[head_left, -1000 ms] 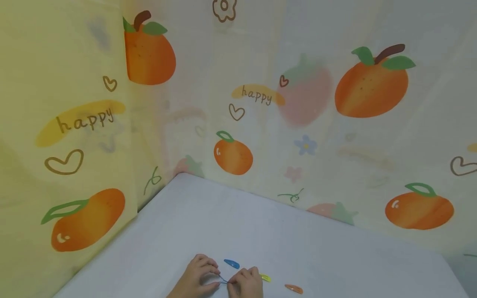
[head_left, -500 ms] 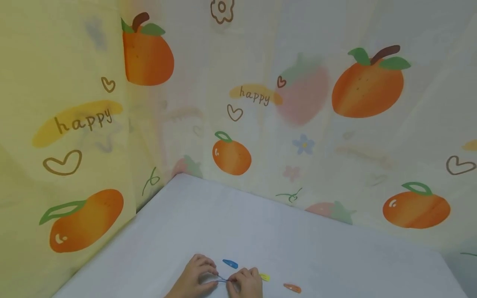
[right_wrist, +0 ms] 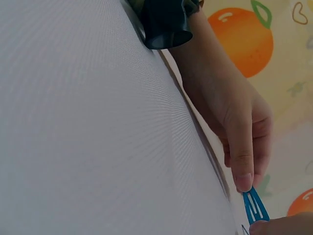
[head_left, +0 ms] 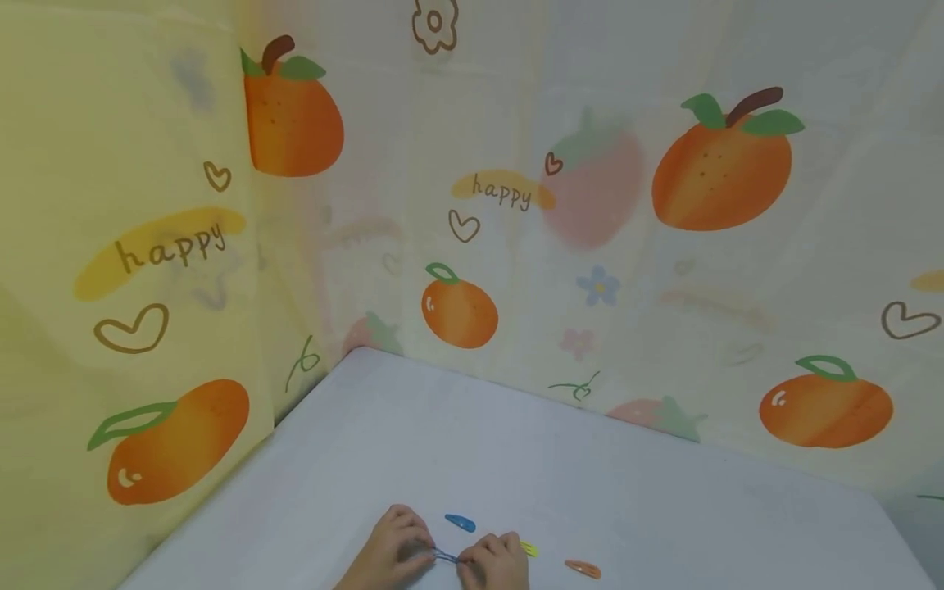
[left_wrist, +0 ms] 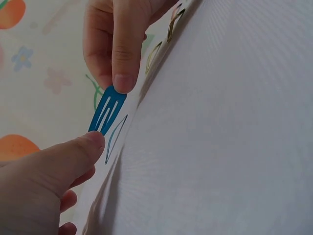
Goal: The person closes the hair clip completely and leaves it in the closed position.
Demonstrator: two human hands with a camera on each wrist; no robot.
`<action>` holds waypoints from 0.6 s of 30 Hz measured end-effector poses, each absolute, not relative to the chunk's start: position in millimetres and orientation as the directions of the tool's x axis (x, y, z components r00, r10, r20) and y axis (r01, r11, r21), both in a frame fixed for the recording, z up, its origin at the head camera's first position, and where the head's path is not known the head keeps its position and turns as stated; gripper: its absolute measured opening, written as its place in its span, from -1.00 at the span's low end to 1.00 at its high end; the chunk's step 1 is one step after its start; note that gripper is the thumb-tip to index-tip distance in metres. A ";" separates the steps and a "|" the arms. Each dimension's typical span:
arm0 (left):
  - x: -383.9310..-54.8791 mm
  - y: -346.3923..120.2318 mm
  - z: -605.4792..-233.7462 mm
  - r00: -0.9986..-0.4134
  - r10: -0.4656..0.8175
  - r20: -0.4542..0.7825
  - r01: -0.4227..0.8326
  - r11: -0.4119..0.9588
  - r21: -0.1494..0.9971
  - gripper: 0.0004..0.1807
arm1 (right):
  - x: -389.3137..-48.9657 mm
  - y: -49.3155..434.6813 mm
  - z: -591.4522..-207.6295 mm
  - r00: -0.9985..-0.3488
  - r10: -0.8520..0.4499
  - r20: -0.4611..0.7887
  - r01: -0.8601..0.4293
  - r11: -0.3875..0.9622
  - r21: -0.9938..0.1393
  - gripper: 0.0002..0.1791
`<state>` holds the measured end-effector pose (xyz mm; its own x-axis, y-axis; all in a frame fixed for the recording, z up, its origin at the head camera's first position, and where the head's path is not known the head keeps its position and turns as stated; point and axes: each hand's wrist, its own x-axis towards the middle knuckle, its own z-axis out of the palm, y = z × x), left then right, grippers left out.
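Between my two hands is a blue snap hair clip, slotted along its length. My left hand pinches one end with thumb and fingertips, and my right hand pinches the opposite end. The left wrist view shows the left thumb flat over the lower end and the right thumb over the upper one. Just beyond the hands, a second blue hair clip lies on the table. A yellow hair clip lies partly hidden behind the right hand, and an orange hair clip rests farther right.
A white cloth covers the table, which runs back into a corner. Curtains printed with oranges, hearts and "happy" hang along its left and back sides. A dark sleeve cuff shows on the left forearm in the right wrist view.
The right hand has shifted slightly right, and more of the held clip shows between the hands. Its spread strips now look closer together. The clips on the table have stayed put.
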<state>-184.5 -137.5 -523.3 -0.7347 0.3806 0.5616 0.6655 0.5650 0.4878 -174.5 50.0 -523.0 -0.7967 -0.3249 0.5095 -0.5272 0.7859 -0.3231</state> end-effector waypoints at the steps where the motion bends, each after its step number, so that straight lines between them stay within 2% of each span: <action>1: -185.3 -137.2 -524.2 -0.730 0.383 0.566 0.671 0.561 0.485 -0.93 | -174.8 50.5 -524.3 -0.785 -0.322 0.529 -0.536 0.781 -0.321 -0.94; 9: -184.9 -137.9 -525.5 -0.700 0.376 0.607 0.700 0.529 0.480 -0.90 | -179.4 45.7 -533.4 -0.609 -0.317 0.727 -0.675 0.688 -0.266 -0.87; 11: -183.9 -137.4 -524.3 -0.692 0.385 0.611 0.710 0.517 0.479 -0.91 | -178.3 45.5 -532.5 -0.639 -0.326 0.697 -0.660 0.698 -0.279 -0.88; 16: -183.2 -134.1 -522.9 -0.714 0.394 0.579 0.692 0.523 0.497 -0.95 | -173.4 47.0 -523.2 -0.753 -0.323 0.574 -0.556 0.779 -0.290 -0.89; 18: -183.7 -132.4 -523.6 -0.708 0.400 0.582 0.699 0.513 0.498 -0.96 | -173.0 47.9 -520.9 -0.749 -0.344 0.567 -0.562 0.782 -0.269 -0.89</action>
<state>-183.7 -132.4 -523.6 -0.7082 0.3997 0.5819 0.6989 0.5134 0.4980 -173.0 47.9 -520.9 -0.7489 -0.3436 0.5667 -0.5622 0.7822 -0.2686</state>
